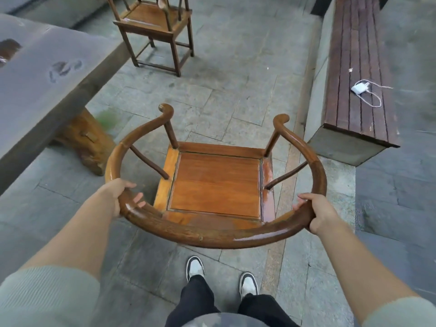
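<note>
- Sleeves (44, 296) of pale grey-green knit sit pushed up at the lower corners; both bare forearms extend forward and slightly inward.
- Left hand (120, 197) meets the curved top rail (200, 234) of the round-backed chair (214, 182) from the outer left side. Thumb lies over the top of the rail; fingertips (139, 200) curl up from beneath and show on the inner side. Grip is closed around the rail.
- Right hand (316, 213) clamps the same rail on the right side, opposite the left hand. Thumb rests on top, pointing inward; the remaining fingers wrap around the wood.
- Rail runs between the two hands, with its rear arc nearest the person and the scrolled arm ends pointing away.
- Chair is positioned just ahead of the shoes (195, 267), over the stone floor (236, 86), between the long table (47, 74) on the left and the slatted bench (358, 55) on the right. Leg contact with the floor cannot be determined.
- Second chair (153, 22) stands farther ahead, beside the table.
- White charger (358, 88) with a cable lies on the bench.
</note>
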Available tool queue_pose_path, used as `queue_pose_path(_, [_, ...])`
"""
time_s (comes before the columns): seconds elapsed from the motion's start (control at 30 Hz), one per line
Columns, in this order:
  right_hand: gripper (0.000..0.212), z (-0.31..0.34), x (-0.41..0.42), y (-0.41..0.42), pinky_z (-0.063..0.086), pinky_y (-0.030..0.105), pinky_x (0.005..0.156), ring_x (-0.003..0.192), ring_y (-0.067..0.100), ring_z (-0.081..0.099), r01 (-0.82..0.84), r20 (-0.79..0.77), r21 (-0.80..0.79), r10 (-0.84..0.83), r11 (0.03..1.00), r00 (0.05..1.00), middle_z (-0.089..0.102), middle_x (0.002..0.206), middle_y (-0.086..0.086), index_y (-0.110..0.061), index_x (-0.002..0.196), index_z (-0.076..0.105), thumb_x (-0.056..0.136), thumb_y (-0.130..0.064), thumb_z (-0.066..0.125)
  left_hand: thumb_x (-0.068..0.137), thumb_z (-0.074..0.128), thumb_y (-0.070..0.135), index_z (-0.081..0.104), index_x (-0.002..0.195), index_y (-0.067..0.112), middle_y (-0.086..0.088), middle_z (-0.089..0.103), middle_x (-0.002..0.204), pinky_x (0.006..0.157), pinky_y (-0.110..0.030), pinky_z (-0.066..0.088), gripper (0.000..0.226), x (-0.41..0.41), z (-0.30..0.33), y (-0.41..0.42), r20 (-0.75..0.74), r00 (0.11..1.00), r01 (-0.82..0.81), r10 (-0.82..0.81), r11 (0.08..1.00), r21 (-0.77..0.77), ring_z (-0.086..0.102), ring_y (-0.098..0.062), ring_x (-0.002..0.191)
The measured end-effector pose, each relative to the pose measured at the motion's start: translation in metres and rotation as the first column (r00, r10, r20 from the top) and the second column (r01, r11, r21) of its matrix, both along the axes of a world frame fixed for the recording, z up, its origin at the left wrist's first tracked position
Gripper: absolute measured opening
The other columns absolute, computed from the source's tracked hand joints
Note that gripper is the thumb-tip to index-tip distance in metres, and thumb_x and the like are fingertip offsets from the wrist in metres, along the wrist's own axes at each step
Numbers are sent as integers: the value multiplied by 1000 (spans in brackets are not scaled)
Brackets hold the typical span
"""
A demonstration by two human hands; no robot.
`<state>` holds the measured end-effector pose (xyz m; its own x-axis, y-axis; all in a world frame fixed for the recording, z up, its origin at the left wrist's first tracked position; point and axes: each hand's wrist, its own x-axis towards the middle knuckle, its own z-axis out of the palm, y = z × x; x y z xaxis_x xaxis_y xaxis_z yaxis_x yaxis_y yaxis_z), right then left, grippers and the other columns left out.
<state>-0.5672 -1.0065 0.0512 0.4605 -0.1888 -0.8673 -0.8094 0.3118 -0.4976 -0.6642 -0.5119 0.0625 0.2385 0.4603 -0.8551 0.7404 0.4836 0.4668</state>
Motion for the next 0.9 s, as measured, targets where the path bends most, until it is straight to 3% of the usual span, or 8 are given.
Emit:
queue_pose_path(0.1, [9,1,-6,3,59,31,52,44,12,59,13,33,40,-14,999,999,59,52,1,-5,96,62,90,-2,69,93,59,8,52,95,5,-6,53,55,40,-30,54,7,-9,1,-14,67,998,-21,19,999,40,53,-16,49])
queue_pose_path(0.2, [16,2,-9,3,54,31,54,49,16,52,0,52,24,-1,1000,999,53,61,2,-5,101,62,88,-1,70,90,54,2,49,70,5,-4,44,34,34,-24,48,21,-14,0,-20,43,999,-3,-3,992,126,52,-20,31])
queue_pose_path(0.4, [20,4,-6,2,46,30,51,42,17,43,12,15,-43,-12,999,1000,42,54,3,-10,75,48,80,9,52,82,51,1,52,51,0,-17,54,42,58,-34,51,31,-14,-6,-21,43,996,68,-75,987,149,54,-30,43])
queue_pose_path(0.53, [21,7,0,16,46,32,55,46,19,44,-55,27,-99,58,994,998,43,55,5,-12,68,45,78,6,49,76,53,-1,55,68,1,-21,56,66,57,-38,55,9,-26,-5,-12,62,998,16,-26,986,164,57,-30,46])
queue_pose_path(0.63, [19,13,7,42,46,34,58,48,20,43,-125,57,-101,131,987,990,42,60,6,-12,69,46,78,5,48,75,52,-2,55,77,0,-21,55,68,46,-33,54,5,-56,-7,1,73,995,-80,70,987,140,57,-28,40])
queue_pose_path(0.73, [20,15,22,83,47,32,56,45,21,45,-256,77,-124,266,959,961,45,50,6,-11,67,46,81,4,49,74,49,-6,51,82,0,-19,49,64,38,-33,51,10,-99,-4,16,124,968,-234,220,966,108,52,-26,31])
queue_pose_path(0.83, [20,21,28,150,47,28,53,41,21,45,-418,86,-135,431,898,899,44,41,6,-11,65,43,77,5,47,76,46,-9,48,90,2,-17,44,64,37,-29,50,17,-163,4,28,138,906,-414,401,906,90,48,-23,28])
queue_pose_path(0.9, [22,17,22,200,45,23,46,34,21,44,-530,93,-112,540,841,837,42,39,6,-11,62,40,78,5,44,80,43,-11,44,82,3,-14,42,60,33,-24,46,14,-209,3,38,168,836,-541,522,835,96,44,-18,25])
